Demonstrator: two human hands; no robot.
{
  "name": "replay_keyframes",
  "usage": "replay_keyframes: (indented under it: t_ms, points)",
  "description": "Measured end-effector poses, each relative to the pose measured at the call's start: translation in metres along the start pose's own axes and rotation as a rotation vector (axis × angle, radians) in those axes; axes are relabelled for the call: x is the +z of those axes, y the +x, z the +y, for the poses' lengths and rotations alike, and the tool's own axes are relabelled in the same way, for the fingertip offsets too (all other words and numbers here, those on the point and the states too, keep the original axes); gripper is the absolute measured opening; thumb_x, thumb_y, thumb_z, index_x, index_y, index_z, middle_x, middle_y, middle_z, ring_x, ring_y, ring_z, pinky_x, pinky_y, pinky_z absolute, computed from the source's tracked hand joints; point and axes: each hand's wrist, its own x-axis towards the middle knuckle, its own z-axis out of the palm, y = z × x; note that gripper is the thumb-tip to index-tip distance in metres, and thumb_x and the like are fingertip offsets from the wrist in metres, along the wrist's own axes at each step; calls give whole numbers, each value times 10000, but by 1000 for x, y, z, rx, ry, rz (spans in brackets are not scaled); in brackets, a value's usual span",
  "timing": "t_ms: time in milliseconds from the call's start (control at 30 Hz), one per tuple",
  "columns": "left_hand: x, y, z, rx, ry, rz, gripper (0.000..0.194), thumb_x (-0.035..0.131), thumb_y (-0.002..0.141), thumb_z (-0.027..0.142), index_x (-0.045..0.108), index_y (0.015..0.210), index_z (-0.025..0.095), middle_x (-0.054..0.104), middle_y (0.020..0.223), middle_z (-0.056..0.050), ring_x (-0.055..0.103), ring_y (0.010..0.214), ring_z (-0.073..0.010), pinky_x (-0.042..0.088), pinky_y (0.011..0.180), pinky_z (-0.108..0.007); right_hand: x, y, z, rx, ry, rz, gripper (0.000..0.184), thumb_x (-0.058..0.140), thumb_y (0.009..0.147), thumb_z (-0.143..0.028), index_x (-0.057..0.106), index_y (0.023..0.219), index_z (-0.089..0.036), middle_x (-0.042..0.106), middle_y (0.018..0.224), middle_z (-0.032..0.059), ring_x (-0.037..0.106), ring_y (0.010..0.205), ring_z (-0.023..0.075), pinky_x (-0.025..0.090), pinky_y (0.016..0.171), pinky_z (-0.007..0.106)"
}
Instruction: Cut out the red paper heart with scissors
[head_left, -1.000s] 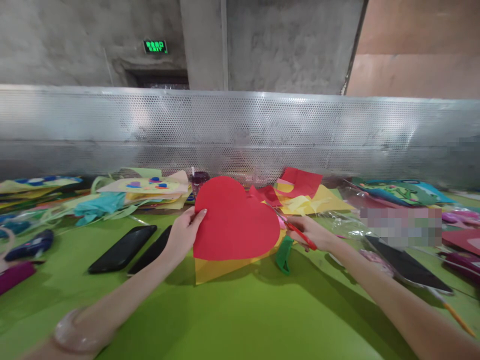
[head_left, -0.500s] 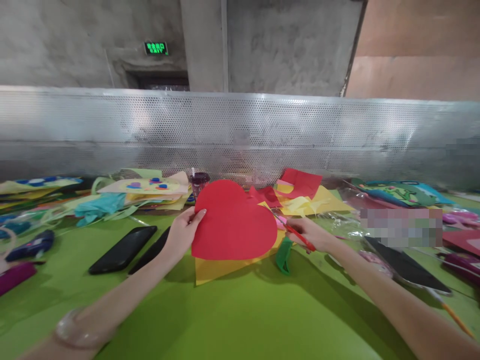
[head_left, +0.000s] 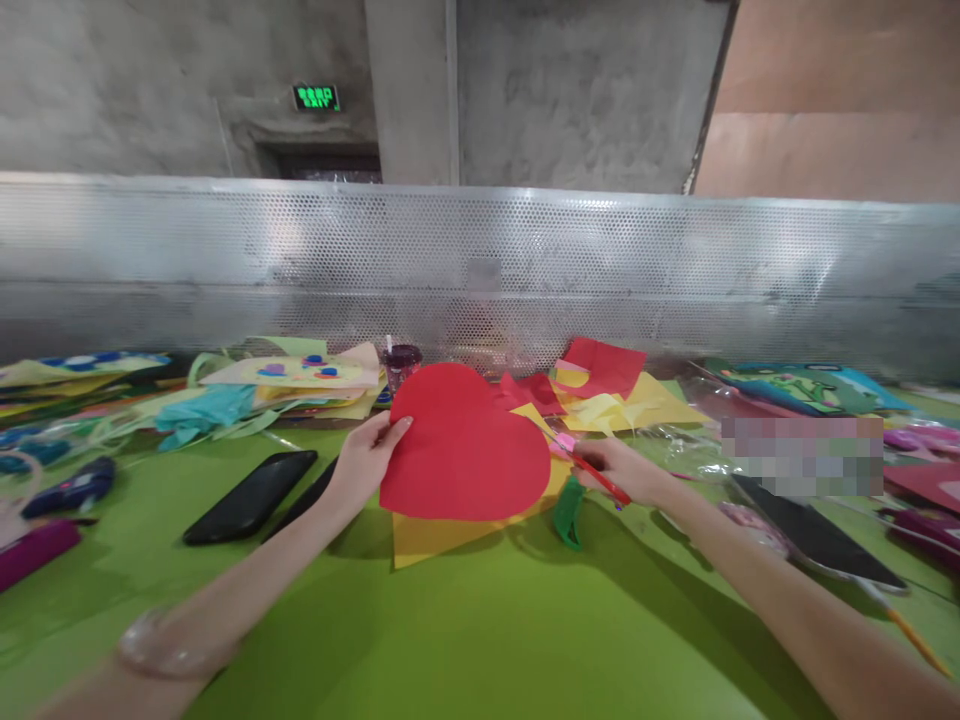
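Green tabletop [head_left: 465, 630] lay beneath the left hand [head_left: 366, 462] and right hand [head_left: 613, 468]. Beyond both stood a perforated metal panel [head_left: 420, 250], shiny in patches. Behind it rose a grey concrete wall [head_left: 585, 90]; green exit sign [head_left: 316, 98] glowed high beyond the left hand, pinkish-brown wall [head_left: 840, 70] beyond the right.

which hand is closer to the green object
Right. The right hand, holding red scissors, is just beyond and right of the green object; the left hand is farther left, gripping the red paper.
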Motion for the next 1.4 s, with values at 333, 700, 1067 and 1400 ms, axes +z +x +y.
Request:
replay_keyframes:
  t_ms: [333, 700, 1067, 1400]
  points:
    - [1, 1, -3, -15, -69, -31, 283, 497, 872, 387, 576, 941, 124, 596, 855, -26, 581, 716, -131, 496, 643, -298, -2, 0, -2, -7, -23, -4, 175, 478, 719, -310, 464, 622, -166, 482, 595, -6, 416, 537, 121, 318, 521, 259]
    - [3, -5, 9, -6, -120, -86, 259, 509, 869, 368, 586, 867, 120, 601, 800, -12, 584, 696, -124, 496, 641, -290, 2, 0, 2, 19, 0, -33, 223, 493, 754, -343, 393, 638, -182, 344, 569, -50, 367, 499, 98, 268, 475, 237]
    - [3, -6, 12, -3, -66, -91, 284, 506, 866, 390, 577, 807, 121, 581, 731, 6, 559, 631, -109, 474, 595, -266, 4, 0, 3, -12, -24, -48, 199, 495, 749, -304, 394, 631, -180, 357, 579, -47, 355, 521, 101, 252, 496, 245]
    - [2, -7, 12, -5, -16, -99, 292, 502, 867, 395, 566, 791, 120, 549, 694, 17, 528, 588, -95, 452, 552, -245, 2, -2, -6, -14, 10, -65, 227, 490, 727, -329, 351, 615, -189, 326, 549, -51, 332, 499, 92, 246, 476, 236]
